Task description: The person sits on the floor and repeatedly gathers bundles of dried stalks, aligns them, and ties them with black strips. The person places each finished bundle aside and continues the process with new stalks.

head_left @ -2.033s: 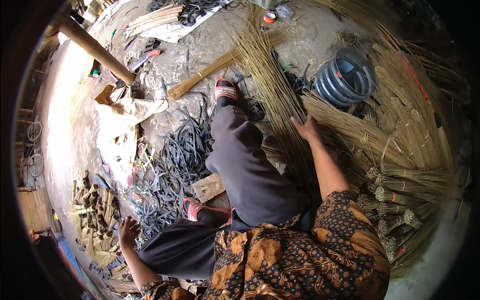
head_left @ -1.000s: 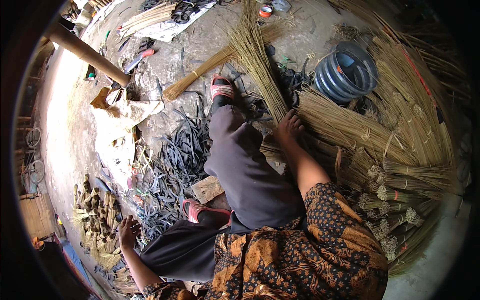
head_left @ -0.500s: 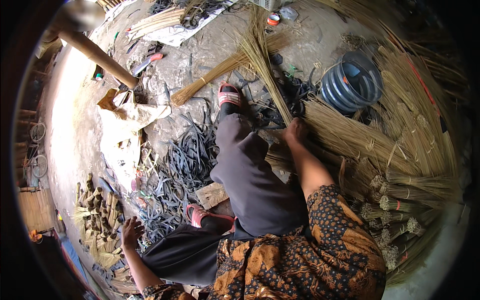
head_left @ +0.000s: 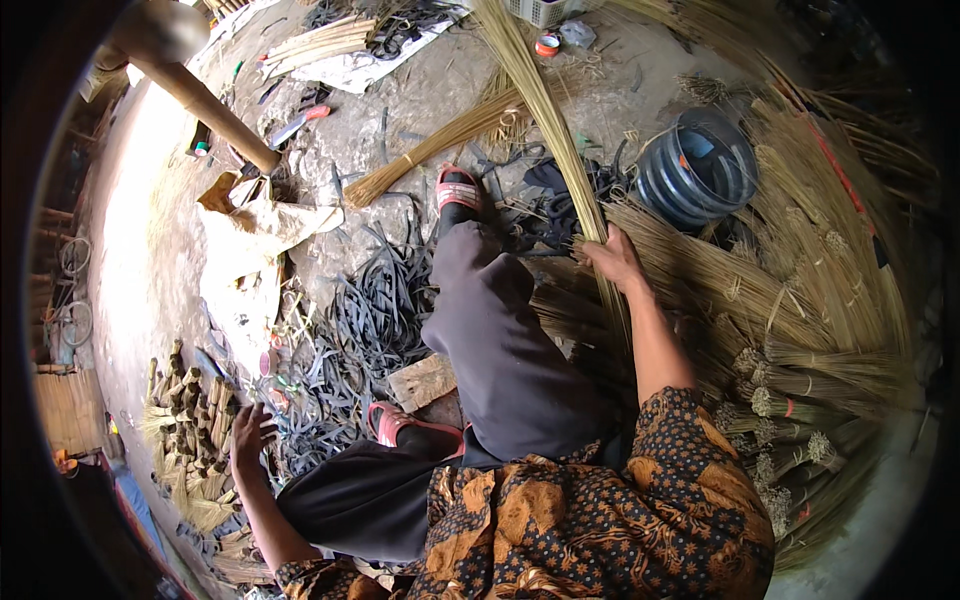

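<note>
My right hand [head_left: 617, 260] is closed around a long bundle of thin straw-coloured stalks [head_left: 545, 110]. The stalks slant up past the view's top edge, and their lower ends run down beside my right knee. Out to the left, my left hand [head_left: 250, 437] holds nothing, its fingers apart. It hovers near a heap of short, dark-bound stalk bundles [head_left: 195, 420]. Beyond my foot, a tied stalk bundle [head_left: 430, 152] lies across the floor, partly behind the held one.
Large piles of stalks [head_left: 800, 260] fill the right side, beside a ribbed clear bucket [head_left: 695, 170]. Black strips [head_left: 375, 300] lie tangled left of my leg, near a wooden block [head_left: 422, 383]. A red-handled knife [head_left: 300, 122] lies by a wooden post [head_left: 205, 105].
My right hand has drawn the stalk bundle toward me and slightly right; the bundle now looks straighter and reaches the top edge. My left hand has shifted a little left and up.
</note>
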Available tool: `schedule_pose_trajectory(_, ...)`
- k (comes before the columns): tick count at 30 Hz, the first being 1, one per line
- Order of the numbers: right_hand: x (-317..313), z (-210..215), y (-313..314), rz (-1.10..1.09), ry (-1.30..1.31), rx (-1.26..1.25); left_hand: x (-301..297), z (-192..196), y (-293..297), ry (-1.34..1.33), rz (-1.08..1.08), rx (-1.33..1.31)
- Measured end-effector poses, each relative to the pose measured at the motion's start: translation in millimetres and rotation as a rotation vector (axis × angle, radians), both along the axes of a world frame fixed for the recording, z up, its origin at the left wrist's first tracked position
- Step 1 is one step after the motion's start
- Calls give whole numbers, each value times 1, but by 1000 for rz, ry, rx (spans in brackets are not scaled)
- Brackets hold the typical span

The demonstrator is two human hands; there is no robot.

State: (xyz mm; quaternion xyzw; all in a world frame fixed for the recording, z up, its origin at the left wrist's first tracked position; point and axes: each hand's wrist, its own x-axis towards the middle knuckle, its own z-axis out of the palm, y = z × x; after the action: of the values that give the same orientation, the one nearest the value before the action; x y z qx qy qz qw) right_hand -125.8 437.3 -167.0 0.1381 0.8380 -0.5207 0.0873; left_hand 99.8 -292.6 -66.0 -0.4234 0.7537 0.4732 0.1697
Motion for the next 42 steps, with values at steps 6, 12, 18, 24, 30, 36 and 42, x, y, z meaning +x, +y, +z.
schedule_pose_trajectory(6, 19, 143, -40, 239, 391, -19, -94, 74, 142, 528, -289, 80)
schedule_pose_trajectory(12, 16, 269, -134, 511, 861, 189, -150, 169, 318, 1081, -594, 464)
schedule_pose_trajectory(18, 20, 312, -236, 778, 1303, 301, -153, 229, 343, 1579, 9, 604)
schedule_pose_trajectory(24, 29, 335, -274, 850, 1285, 15, -123, 191, 273, 1547, 32, 371)
schedule_pose_trajectory(30, 69, 294, -341, 699, 978, -530, -91, 111, 304, 1292, -287, -82)
schedule_pose_trajectory(36, 89, 218, -341, 707, 700, -671, -68, 30, 315, 1160, -235, -80)
schedule_pose_trajectory(42, 106, 131, -334, 738, 381, -434, -60, -63, 317, 917, -189, 67)
